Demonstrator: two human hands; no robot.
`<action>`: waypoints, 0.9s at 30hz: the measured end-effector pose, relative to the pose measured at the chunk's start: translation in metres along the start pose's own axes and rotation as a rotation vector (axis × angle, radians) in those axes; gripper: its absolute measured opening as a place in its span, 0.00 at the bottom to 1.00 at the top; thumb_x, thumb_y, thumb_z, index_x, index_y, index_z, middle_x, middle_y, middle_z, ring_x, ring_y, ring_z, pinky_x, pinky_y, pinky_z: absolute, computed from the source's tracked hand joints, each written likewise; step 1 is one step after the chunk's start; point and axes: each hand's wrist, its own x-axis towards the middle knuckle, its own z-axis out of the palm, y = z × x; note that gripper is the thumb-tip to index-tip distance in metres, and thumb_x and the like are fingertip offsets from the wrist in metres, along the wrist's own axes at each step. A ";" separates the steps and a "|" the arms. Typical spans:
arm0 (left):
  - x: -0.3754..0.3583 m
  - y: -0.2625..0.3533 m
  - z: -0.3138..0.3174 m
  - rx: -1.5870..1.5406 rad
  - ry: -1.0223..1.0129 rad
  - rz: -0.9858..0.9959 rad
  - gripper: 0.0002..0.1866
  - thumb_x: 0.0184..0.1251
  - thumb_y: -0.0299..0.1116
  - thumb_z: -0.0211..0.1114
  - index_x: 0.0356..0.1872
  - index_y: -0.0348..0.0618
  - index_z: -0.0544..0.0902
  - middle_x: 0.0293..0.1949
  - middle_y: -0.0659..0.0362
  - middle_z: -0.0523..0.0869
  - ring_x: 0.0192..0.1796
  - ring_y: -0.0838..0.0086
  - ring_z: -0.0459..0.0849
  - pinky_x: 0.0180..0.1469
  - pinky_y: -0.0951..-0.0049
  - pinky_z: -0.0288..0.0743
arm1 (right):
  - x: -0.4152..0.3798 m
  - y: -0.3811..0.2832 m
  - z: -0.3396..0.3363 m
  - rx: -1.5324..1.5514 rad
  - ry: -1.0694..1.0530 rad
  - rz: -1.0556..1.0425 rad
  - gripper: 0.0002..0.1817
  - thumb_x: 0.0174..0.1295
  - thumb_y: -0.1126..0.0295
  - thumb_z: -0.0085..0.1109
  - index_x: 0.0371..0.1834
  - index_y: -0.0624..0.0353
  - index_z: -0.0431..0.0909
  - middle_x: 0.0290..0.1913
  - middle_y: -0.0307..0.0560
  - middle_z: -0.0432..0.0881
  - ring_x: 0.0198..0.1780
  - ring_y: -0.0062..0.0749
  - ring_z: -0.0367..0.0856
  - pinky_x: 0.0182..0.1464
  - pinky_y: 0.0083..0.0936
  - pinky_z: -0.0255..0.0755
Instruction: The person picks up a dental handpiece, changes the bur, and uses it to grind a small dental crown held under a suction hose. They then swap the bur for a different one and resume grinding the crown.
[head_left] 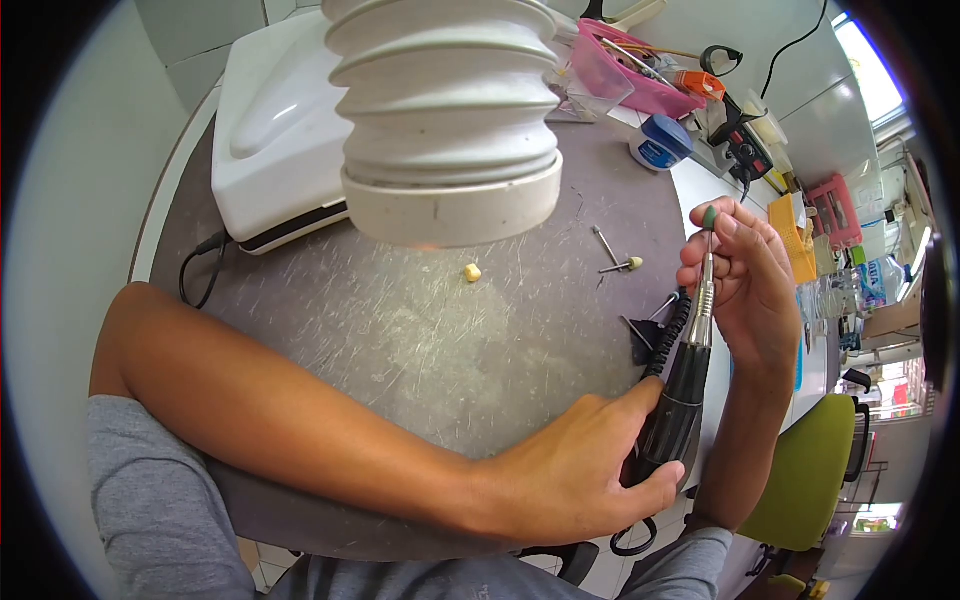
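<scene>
My left hand (590, 465) is wrapped round the black lower body of a rotary handpiece (680, 395), which stands nearly upright at the right of the table. At its top, the thumb and fingers of my right hand (745, 265) pinch a small green bit (710, 217) mounted above the metal nose. A coiled black cord runs beside the handpiece. On the grey tabletop (400, 330) a small yellowish tooth-like piece (472, 272) lies near the middle. Loose metal burs (622, 265) lie to the left of my right hand.
A white ribbed hose (450, 120) hangs over the table's back. Behind it is a white machine (280, 130). At the back right are a blue-lidded jar (660, 143), a pink basket (640, 85) with tools and a black control box (748, 150). A green chair (805, 470) stands right.
</scene>
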 end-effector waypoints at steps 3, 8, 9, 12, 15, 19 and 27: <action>-0.001 0.000 0.000 0.003 0.010 0.004 0.24 0.63 0.35 0.60 0.53 0.33 0.62 0.23 0.51 0.82 0.25 0.67 0.85 0.28 0.72 0.79 | -0.001 0.000 0.003 -0.017 0.014 0.012 0.12 0.65 0.67 0.51 0.42 0.67 0.73 0.31 0.54 0.83 0.30 0.31 0.86 0.32 0.16 0.81; -0.001 0.002 -0.001 0.021 0.011 -0.010 0.23 0.63 0.36 0.60 0.53 0.35 0.62 0.23 0.52 0.81 0.24 0.69 0.84 0.27 0.73 0.78 | -0.001 0.001 0.002 -0.022 0.013 0.018 0.13 0.64 0.67 0.51 0.43 0.68 0.73 0.31 0.54 0.83 0.30 0.31 0.86 0.32 0.17 0.81; -0.002 0.001 -0.001 0.022 0.017 -0.004 0.23 0.63 0.36 0.60 0.53 0.35 0.62 0.23 0.52 0.81 0.24 0.70 0.84 0.27 0.73 0.78 | 0.000 0.002 0.002 -0.021 0.008 0.020 0.13 0.64 0.67 0.51 0.43 0.68 0.73 0.31 0.54 0.83 0.30 0.31 0.86 0.32 0.17 0.81; -0.001 0.000 0.000 0.011 0.031 0.019 0.23 0.63 0.36 0.60 0.53 0.35 0.62 0.22 0.52 0.81 0.23 0.71 0.83 0.26 0.74 0.77 | 0.000 0.004 -0.002 -0.042 -0.012 0.019 0.15 0.66 0.66 0.50 0.45 0.69 0.73 0.32 0.54 0.83 0.32 0.32 0.86 0.33 0.16 0.81; -0.001 -0.001 0.001 -0.030 0.035 0.024 0.23 0.63 0.36 0.60 0.53 0.35 0.62 0.22 0.52 0.81 0.23 0.70 0.83 0.26 0.73 0.76 | -0.003 0.000 0.007 -0.073 0.044 0.034 0.18 0.68 0.62 0.48 0.47 0.69 0.73 0.31 0.51 0.83 0.28 0.26 0.84 0.30 0.15 0.79; -0.002 -0.003 0.001 0.037 0.068 0.069 0.24 0.64 0.38 0.60 0.53 0.35 0.63 0.22 0.50 0.81 0.23 0.66 0.83 0.27 0.70 0.75 | -0.022 -0.001 0.012 -0.538 0.164 -0.059 0.24 0.69 0.52 0.46 0.40 0.67 0.76 0.23 0.39 0.77 0.19 0.14 0.71 0.20 0.11 0.62; -0.005 -0.008 0.006 0.061 0.135 0.216 0.20 0.67 0.39 0.59 0.47 0.34 0.65 0.20 0.50 0.81 0.21 0.61 0.81 0.26 0.67 0.72 | -0.077 -0.014 0.055 -0.719 0.202 0.036 0.21 0.60 0.55 0.59 0.31 0.67 0.79 0.24 0.37 0.76 0.28 0.16 0.72 0.32 0.13 0.63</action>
